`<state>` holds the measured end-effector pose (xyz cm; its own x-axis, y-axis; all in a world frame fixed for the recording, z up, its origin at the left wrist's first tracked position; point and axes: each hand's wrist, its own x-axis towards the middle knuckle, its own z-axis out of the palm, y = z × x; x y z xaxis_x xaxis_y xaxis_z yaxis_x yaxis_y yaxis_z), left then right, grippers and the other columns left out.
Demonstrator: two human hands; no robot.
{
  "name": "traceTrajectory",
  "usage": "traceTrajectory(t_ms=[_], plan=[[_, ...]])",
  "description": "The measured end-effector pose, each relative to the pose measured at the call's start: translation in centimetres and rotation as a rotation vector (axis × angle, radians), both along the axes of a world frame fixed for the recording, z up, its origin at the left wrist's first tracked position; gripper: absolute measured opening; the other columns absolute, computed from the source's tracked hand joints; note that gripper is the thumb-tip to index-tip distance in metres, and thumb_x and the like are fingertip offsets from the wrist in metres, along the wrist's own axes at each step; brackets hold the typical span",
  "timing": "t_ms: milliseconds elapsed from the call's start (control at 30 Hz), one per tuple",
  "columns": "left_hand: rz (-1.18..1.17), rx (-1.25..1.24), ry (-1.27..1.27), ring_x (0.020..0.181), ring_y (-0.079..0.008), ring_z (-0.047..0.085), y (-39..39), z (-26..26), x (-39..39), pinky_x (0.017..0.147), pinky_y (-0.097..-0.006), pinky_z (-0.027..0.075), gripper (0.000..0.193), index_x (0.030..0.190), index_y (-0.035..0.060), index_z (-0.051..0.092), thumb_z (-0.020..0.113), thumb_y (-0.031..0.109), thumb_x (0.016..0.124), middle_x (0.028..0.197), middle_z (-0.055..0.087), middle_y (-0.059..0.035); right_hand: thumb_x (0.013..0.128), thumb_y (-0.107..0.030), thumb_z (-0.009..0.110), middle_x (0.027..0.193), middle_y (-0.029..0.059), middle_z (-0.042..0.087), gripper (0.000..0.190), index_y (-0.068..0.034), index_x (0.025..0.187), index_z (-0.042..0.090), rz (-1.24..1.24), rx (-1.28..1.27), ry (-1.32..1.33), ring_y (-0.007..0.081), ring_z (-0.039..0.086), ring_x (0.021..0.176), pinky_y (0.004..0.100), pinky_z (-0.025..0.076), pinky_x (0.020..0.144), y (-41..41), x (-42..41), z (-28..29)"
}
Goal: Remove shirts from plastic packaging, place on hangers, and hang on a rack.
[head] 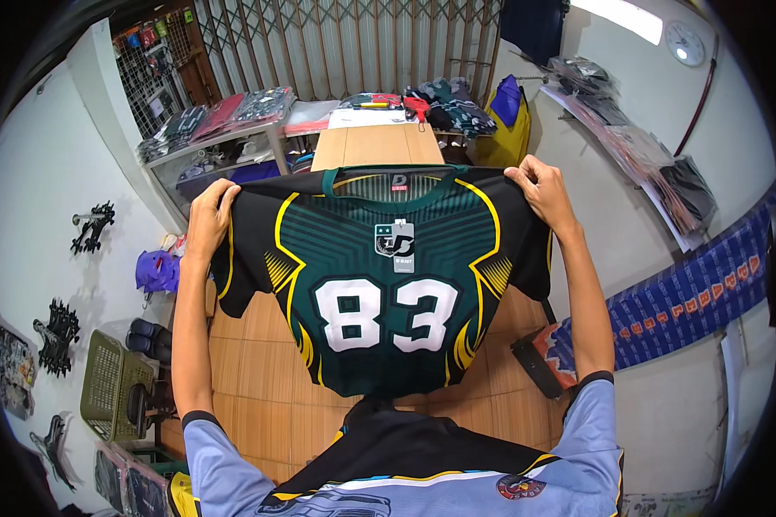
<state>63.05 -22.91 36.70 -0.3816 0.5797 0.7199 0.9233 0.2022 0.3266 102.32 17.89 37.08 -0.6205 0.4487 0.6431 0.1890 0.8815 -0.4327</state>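
Observation:
A short-sleeved sports jersey [375, 297], dark green and black with yellow lines and a large white number, hangs spread out with its front towards me. My left hand [210, 216] pinches the shoulder on the left of the picture. At the opposite shoulder, my right hand [543, 194] grips the black fabric between thumb and fingers. Both arms are stretched forward. A grey hang tag [403, 247] lies against the chest beside a printed crest. The jersey's lower hem hangs above the tiled floor, close to my own shirt.
Packed garments [242, 110] lie on a glass display case at the back left. Beyond the jersey is a wooden table [375, 145]. A green plastic basket [113, 388] stands at the left, a blue banner [692, 291] at the right. Bagged clothes [640, 148] rest on a wall shelf.

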Motion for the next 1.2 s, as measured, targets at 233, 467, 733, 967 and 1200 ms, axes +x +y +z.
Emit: traceTrajectory(t_ms=[233,467,733,967,1200], plan=[[-0.046,0.002,0.009,0.093,-0.0446,0.065,8.2,-3.3,-10.5,0.079,-0.042,0.051,0.017,0.102,-0.0048,0.063,0.058,0.011,0.1,0.095,0.066,-0.0246,0.094,-0.037,0.073,0.066,0.0176,0.056,0.043,0.002,0.082,0.059,0.008,0.009,0.068,0.0319,0.053,0.059,0.0411,0.043,0.06,8.3,-9.8,-2.6],[-0.033,-0.111,-0.063,0.093,-0.0456,0.064,15.7,-10.3,-18.6,0.078,-0.0481,0.051,0.016,0.101,-0.0008,0.065,0.059,0.014,0.098,0.094,0.067,-0.023,0.094,-0.038,0.071,0.079,0.0214,0.067,0.038,-0.003,0.085,0.061,-0.203,-0.039,-0.105,0.0442,0.065,0.08,0.0502,0.049,0.068,13.2,-17.8,-9.1],[0.066,-0.146,-0.219,0.125,-0.0394,0.054,21.0,-24.8,-17.3,0.107,-0.0528,0.04,0.037,0.129,0.0063,0.061,0.058,0.029,0.1,0.132,0.06,-0.0192,0.1,-0.042,0.057,0.121,0.0179,0.065,0.041,-0.008,0.121,0.062,-0.418,-0.016,-0.316,0.0359,0.058,0.12,0.0639,0.035,0.104,9.7,-24.7,-22.2],[0.175,-0.732,-0.362,0.152,-0.0489,0.014,23.6,-27.5,-8.4,0.115,-0.0743,0.01,0.073,0.157,0.0224,0.038,0.047,0.063,0.097,0.167,0.023,-0.0185,0.098,-0.058,0.051,0.164,0.0223,0.027,0.072,-0.015,0.154,0.042,-0.359,-0.221,-0.62,0.0477,0.019,0.152,0.076,0.011,0.114,2.5,-27.2,-28.5],[0.212,-0.691,-0.269,0.154,-0.0453,0.012,26.7,-28.0,-11.9,0.116,-0.073,0.006,0.075,0.158,0.0249,0.037,0.046,0.066,0.096,0.168,0.022,-0.0149,0.096,-0.064,0.047,0.168,0.018,0.02,0.076,-0.023,0.159,0.036,-0.423,-0.204,-0.654,0.0471,0.012,0.153,0.0769,0.004,0.114,5.5,-30.5,-28.4]])
